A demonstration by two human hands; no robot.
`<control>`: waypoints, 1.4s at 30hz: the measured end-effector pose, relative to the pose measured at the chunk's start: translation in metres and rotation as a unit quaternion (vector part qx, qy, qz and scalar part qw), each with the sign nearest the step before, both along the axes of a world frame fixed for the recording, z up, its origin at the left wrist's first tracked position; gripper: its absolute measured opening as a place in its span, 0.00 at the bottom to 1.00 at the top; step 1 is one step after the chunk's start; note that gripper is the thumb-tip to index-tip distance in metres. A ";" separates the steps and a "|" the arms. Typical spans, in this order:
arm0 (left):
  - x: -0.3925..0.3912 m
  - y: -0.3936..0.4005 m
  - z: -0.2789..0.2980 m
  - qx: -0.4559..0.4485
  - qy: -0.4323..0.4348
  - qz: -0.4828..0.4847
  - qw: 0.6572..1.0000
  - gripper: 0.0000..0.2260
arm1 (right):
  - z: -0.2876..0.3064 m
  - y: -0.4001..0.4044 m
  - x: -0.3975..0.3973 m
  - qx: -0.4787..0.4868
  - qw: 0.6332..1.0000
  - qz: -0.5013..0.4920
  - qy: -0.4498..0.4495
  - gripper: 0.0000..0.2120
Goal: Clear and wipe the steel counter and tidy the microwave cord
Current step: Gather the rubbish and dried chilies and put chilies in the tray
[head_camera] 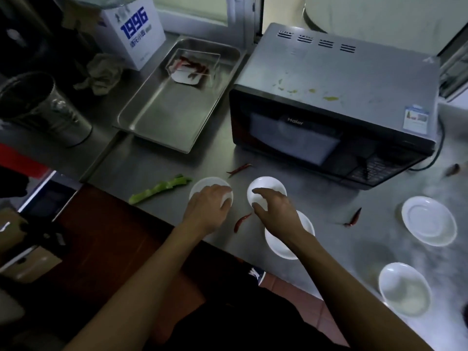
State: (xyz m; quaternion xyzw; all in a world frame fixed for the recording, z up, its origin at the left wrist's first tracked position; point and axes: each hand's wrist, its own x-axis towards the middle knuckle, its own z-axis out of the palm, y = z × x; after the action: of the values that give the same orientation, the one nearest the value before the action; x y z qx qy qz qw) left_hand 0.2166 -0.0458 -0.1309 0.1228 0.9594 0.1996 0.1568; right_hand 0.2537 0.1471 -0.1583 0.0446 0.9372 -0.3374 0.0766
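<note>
On the steel counter (316, 206) my left hand (207, 209) grips a small white bowl (205, 186) from above. My right hand (273, 209) holds a second small white bowl (268, 190) by its rim, thumb and fingers curled round it. A third white bowl (279, 245) lies under my right wrist. Dried red chillies (241, 221) and a green pepper strip (159, 188) lie loose on the counter. The microwave (336, 97) stands behind, its black cord (439, 145) looping at its right side.
A steel tray (157, 117) with a clear box of chillies (193, 67) sits at the back left, beside a crumpled rag (101, 74), a white carton (136, 34) and a steel cup (43, 107). Two more white dishes (429, 220) (405, 288) lie at the right.
</note>
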 end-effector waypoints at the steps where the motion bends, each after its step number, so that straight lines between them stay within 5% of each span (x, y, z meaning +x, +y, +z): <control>1: -0.007 0.002 -0.002 0.005 0.001 0.001 1.000 0.18 | -0.001 0.001 -0.003 -0.003 1.000 -0.001 -0.003 0.18; 20: -0.115 0.012 -0.060 -0.012 0.046 -0.138 0.989 0.13 | -0.028 -0.028 -0.017 -0.022 0.988 -0.154 0.008 0.14; 33: -0.187 0.016 -0.114 -0.011 0.035 -0.299 0.954 0.13 | -0.054 -0.119 -0.005 0.029 0.936 -0.351 0.015 0.04; 39: -0.193 0.027 -0.118 -0.008 0.070 -0.333 0.940 0.08 | -0.071 -0.137 0.009 0.052 0.913 -0.403 -0.032 0.01; 42: -0.193 0.028 -0.119 -0.036 0.082 -0.336 0.937 0.04 | -0.082 -0.141 0.010 0.035 0.908 -0.410 -0.084 0.08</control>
State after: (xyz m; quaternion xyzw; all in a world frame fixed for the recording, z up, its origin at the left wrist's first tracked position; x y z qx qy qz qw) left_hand 0.0236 -0.0174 -0.2496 0.4486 0.8782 0.0895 0.1397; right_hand 0.2638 0.0056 -0.2403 0.4553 0.8377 -0.3015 0.0082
